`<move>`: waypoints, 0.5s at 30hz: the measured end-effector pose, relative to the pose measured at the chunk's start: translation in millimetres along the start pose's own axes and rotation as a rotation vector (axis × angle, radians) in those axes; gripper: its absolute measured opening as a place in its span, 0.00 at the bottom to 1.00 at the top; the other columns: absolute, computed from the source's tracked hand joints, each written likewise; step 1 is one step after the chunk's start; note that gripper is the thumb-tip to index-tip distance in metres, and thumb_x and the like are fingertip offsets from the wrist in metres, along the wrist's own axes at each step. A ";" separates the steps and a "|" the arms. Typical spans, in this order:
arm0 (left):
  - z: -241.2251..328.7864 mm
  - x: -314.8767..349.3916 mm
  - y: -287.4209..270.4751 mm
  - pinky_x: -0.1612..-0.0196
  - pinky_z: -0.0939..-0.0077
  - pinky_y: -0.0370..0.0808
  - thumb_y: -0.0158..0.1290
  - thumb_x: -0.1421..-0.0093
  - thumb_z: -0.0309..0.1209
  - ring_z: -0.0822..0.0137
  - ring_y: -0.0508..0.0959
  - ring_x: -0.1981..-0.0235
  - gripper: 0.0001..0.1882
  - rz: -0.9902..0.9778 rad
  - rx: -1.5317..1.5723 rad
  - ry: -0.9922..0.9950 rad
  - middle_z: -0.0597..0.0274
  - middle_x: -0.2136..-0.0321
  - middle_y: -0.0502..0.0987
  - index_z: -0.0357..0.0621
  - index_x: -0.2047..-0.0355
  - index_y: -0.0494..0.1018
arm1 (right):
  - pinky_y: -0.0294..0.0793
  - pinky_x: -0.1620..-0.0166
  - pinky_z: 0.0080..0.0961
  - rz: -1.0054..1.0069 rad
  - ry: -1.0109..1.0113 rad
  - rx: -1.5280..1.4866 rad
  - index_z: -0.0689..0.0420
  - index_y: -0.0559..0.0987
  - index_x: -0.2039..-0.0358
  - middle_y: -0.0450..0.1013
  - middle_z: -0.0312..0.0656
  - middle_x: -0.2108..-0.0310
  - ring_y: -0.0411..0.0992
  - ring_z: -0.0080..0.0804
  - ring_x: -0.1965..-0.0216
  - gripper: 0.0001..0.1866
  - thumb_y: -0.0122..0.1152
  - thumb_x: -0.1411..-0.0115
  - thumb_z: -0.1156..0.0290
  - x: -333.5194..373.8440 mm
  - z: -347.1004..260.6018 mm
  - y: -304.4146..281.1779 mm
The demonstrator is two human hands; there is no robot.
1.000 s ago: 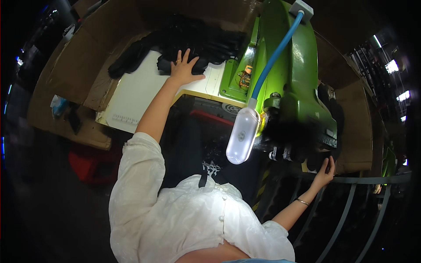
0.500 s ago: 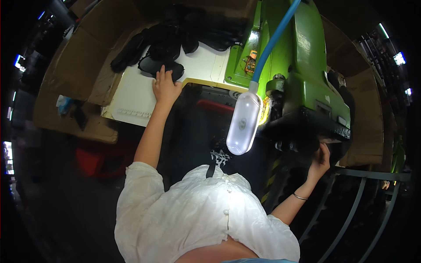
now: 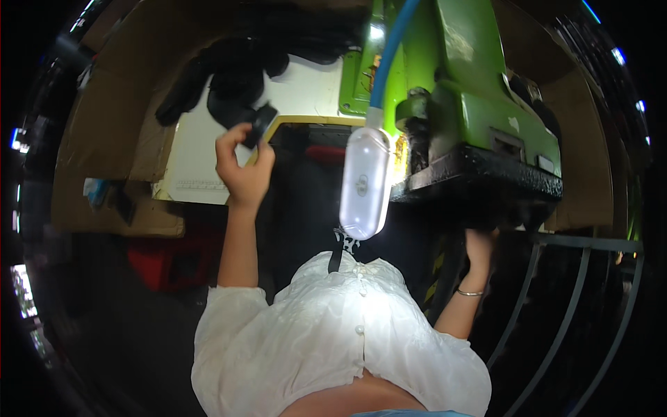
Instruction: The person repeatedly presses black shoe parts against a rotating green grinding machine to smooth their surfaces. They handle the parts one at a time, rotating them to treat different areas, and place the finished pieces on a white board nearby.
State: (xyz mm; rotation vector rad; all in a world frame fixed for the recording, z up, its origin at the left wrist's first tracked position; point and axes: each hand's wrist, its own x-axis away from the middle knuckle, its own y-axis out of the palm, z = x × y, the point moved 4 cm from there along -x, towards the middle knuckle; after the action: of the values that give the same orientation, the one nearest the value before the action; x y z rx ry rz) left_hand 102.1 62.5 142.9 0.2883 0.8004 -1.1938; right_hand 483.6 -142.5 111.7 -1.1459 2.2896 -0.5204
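Note:
My left hand (image 3: 242, 167) is closed at the front edge of the white worktop (image 3: 196, 154). Its thumb and fingers pinch the near end of a black, shoe-like piece (image 3: 260, 124), which is tilted up from the surface. Just beyond it lies a heap of similar black pieces (image 3: 233, 76), too dark to separate clearly. On the right, my right hand (image 3: 479, 249) is under the dark front of a green machine (image 3: 476, 90), which looks like an industrial sewing machine. Motion blur and the machine's shadow hide its fingers.
A lit, elongated lamp (image 3: 364, 182) hangs on a blue tube (image 3: 390, 55) between my hands. Cardboard walls (image 3: 121, 90) surround the worktop. A red bin-like object (image 3: 161, 263) stands below left, and a grey metal rail (image 3: 590, 243) runs at lower right.
My left hand has gone from resting with spread fingers on a black piece to pinching and tilting it. My right hand has shifted left below the machine. The whole view has moved slightly.

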 end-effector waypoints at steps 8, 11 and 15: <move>83.8 127.1 59.5 0.56 0.74 0.72 0.54 0.51 0.23 0.66 0.74 0.64 0.18 -0.685 0.902 -0.578 0.56 0.65 0.72 0.35 0.59 0.66 | 0.71 0.55 0.24 -0.728 0.108 -0.449 0.59 0.75 0.58 0.72 0.40 0.61 0.70 0.28 0.58 0.20 0.67 0.53 0.71 75.9 -17.8 136.9; 118.2 107.3 88.3 0.56 0.73 0.71 0.57 0.49 0.30 0.67 0.74 0.61 0.19 -0.991 0.686 -0.587 0.57 0.63 0.75 0.36 0.58 0.70 | 0.72 0.57 0.25 -0.666 0.373 -0.664 0.60 0.75 0.58 0.72 0.40 0.61 0.70 0.28 0.59 0.17 0.65 0.50 0.72 101.0 10.8 155.5; 115.8 110.1 98.2 0.56 0.73 0.70 0.56 0.46 0.40 0.67 0.74 0.61 0.21 -1.141 0.350 -0.485 0.56 0.62 0.76 0.39 0.56 0.71 | 0.70 0.53 0.27 -0.617 0.351 -0.760 0.61 0.75 0.58 0.72 0.42 0.58 0.69 0.30 0.56 0.19 0.66 0.52 0.75 99.2 -9.9 159.3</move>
State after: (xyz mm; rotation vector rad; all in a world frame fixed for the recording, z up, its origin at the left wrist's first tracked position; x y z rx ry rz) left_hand 252.7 -48.4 128.4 -0.2341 0.2701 -2.3660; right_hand 329.4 -132.0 4.8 -2.3238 2.4720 -0.0265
